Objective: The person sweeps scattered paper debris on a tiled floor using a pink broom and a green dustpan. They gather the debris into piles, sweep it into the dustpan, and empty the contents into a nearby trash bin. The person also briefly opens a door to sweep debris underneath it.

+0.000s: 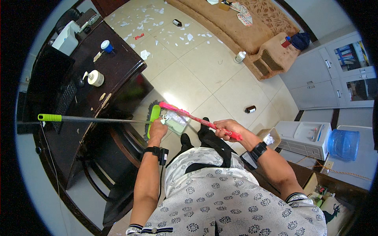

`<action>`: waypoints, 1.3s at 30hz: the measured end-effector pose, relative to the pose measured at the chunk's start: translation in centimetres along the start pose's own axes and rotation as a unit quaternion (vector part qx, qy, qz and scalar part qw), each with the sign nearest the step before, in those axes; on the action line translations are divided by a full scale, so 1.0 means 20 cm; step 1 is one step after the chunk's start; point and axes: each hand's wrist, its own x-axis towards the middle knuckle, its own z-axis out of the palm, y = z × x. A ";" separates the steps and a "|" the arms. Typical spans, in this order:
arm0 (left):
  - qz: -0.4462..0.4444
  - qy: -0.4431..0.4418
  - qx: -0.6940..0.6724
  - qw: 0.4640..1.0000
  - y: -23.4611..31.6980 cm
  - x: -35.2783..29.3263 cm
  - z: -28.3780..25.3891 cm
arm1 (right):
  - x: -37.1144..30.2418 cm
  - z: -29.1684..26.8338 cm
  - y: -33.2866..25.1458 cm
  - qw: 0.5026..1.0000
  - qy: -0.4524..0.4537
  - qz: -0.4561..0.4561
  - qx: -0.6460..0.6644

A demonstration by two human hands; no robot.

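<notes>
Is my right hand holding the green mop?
No, the right hand grips a red handle, while the left hand holds the green mop.

On the left, a desk (122, 59) is placed, and on it a keyboard (66, 102) and a pump bottle (95, 78) are set. Across its near part, the broom (98, 119) is held by the left hand (159, 128). Beyond, paper scraps (190, 37) are strewn over the floor (197, 70), bordered on the right by a sofa (197, 12). Before the feet, a dustpan (176, 126) is positioned. To the right, a wastebasket (278, 137) is located beside a water dispenser (303, 131), beyond which cabinets (311, 92) are ranged.
</notes>
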 end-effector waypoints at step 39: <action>0.003 0.026 0.001 1.000 -0.22 -0.07 0.11 | 0.10 0.12 0.03 0.952 0.052 -0.203 -0.224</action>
